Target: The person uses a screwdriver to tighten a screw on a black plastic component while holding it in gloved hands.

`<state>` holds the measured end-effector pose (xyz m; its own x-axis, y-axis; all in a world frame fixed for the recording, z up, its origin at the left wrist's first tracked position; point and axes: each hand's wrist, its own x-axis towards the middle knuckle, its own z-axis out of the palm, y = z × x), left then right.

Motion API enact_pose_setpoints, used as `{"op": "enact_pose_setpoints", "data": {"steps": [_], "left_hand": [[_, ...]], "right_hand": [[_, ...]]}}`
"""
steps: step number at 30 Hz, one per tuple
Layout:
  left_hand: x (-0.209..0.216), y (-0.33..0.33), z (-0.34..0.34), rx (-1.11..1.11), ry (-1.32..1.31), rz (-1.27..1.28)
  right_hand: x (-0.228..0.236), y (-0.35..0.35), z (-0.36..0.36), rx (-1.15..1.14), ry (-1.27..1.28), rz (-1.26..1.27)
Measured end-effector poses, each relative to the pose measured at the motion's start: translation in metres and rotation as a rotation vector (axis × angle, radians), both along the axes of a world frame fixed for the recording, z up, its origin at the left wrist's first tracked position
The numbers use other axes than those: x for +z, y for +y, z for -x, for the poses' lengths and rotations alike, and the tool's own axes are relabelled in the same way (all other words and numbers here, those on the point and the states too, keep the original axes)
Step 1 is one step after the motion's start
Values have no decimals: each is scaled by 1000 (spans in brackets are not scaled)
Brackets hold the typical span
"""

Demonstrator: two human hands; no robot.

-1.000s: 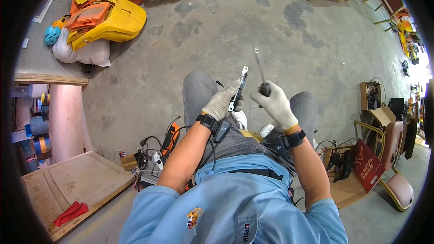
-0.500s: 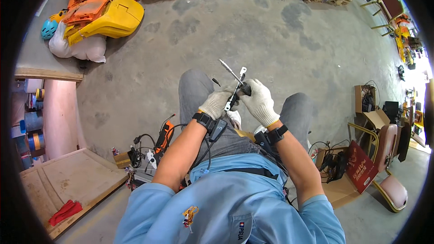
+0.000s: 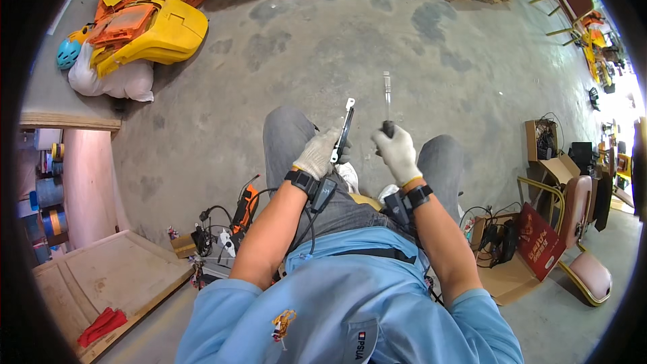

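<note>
In white knit gloves, both my hands are raised above my lap. My left hand (image 3: 321,154) is closed round a slim black bar (image 3: 346,125) with pale tabs at its ends. The bar tilts, its upper end pointing away from me. To its right, my right hand (image 3: 399,153) grips the black handle of a screwdriver (image 3: 387,104). The metal shaft stands out straight ahead, slightly blurred, with a thicker tip. Screwdriver and bar are apart.
By my left leg lie an orange power tool (image 3: 246,207) and tangled cables. A wooden board (image 3: 101,276) bears a red cloth (image 3: 102,325). On the right are an opened carton (image 3: 505,286) and a chair (image 3: 576,212). Yellow plastic shells (image 3: 168,30) are heaped at the far left.
My right hand has drawn the screwdriver rightward, away from the bar, and its shaft has swung from leaning left to pointing nearly straight ahead. My left hand still holds the bar.
</note>
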<state>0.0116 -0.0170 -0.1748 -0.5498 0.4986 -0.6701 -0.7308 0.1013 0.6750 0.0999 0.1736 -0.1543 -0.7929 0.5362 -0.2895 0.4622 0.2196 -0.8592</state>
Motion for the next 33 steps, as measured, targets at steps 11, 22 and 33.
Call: {"op": "enact_pose_setpoints", "data": {"steps": [11,22,33], "left_hand": [[-13,4,3,44,-102,-187],[-17,2,3,70,-128,-180],[-3,3,4,37,-95,-111]], "right_hand": [[-67,59,-25,-347,-151,561],[-66,66,-23,-452,-108,574],[8,68,-26,-176,-44,546]]}}
